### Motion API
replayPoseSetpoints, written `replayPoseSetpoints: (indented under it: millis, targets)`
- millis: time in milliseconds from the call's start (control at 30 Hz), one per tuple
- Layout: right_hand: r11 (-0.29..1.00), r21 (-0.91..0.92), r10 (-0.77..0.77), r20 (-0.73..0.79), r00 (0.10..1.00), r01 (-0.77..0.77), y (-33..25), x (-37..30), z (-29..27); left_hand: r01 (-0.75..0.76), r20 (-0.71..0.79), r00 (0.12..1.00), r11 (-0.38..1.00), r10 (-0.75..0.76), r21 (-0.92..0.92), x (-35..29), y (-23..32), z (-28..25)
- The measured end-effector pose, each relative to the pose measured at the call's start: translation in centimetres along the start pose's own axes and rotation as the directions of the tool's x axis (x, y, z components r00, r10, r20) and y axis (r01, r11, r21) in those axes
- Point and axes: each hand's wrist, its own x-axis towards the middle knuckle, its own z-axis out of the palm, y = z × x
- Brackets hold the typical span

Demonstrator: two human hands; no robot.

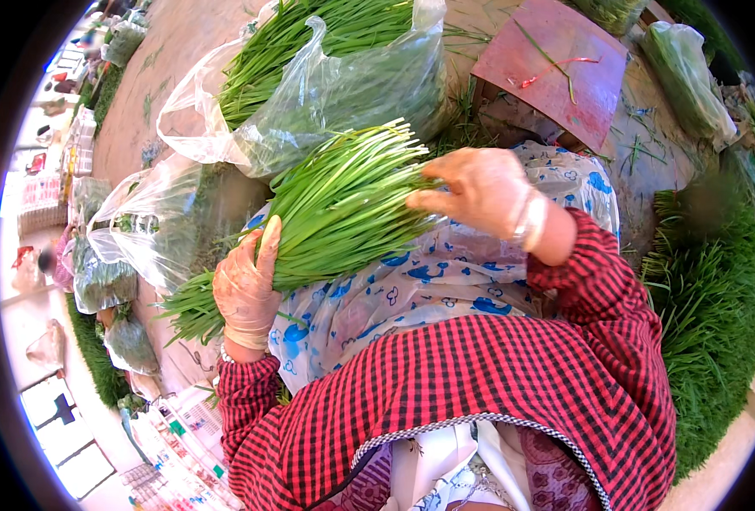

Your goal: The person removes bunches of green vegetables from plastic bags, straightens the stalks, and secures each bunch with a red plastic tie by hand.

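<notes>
A thick bunch of green garlic chives [343, 204] lies slantwise over my lap, pale stalk ends up and right, leaf tips down and left. My left hand [248, 289], in a thin clear glove, grips its leafy part from below, thumb raised along the near side. At the right edge of the stalks is my right hand [480, 189], also gloved and slightly blurred. Its fingers are bent but apart, touching or very near the stalks, with nothing plainly held. Under the bunch, a white plastic sheet with blue prints [412, 289] covers my lap.
Beyond the bunch stands an open clear bag [352, 94] full of chives. Another clear bag [152, 221] sits to its left. A red stool [556, 68] carries a red tie and a loose leaf. Piled chives [710, 341] lie on the right; a filled bag [688, 81] lies farther back.
</notes>
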Motion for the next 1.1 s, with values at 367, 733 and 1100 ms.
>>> replayPoseSetpoints:
  millis: [367,733,1100]
  targets:
    - [0.915,0.402,-0.066,0.087,0.994,0.026,0.3,1.9,2.0,-0.028,0.007,1.0,0.999,0.028,0.021,0.0,-0.3,-0.3]
    - [0.751,0.581,-0.117,0.586,0.802,-0.314,-0.9,1.0,-0.5,-0.088,-0.075,0.993,0.996,0.088,-0.004,0.2,-1.2,0.6]
    - [0.771,0.305,0.276,0.631,0.725,-0.559,8.4,-4.1,-3.7,-0.022,-0.125,0.992,1.0,0.022,-0.005,-1.0,-2.5,1.1]
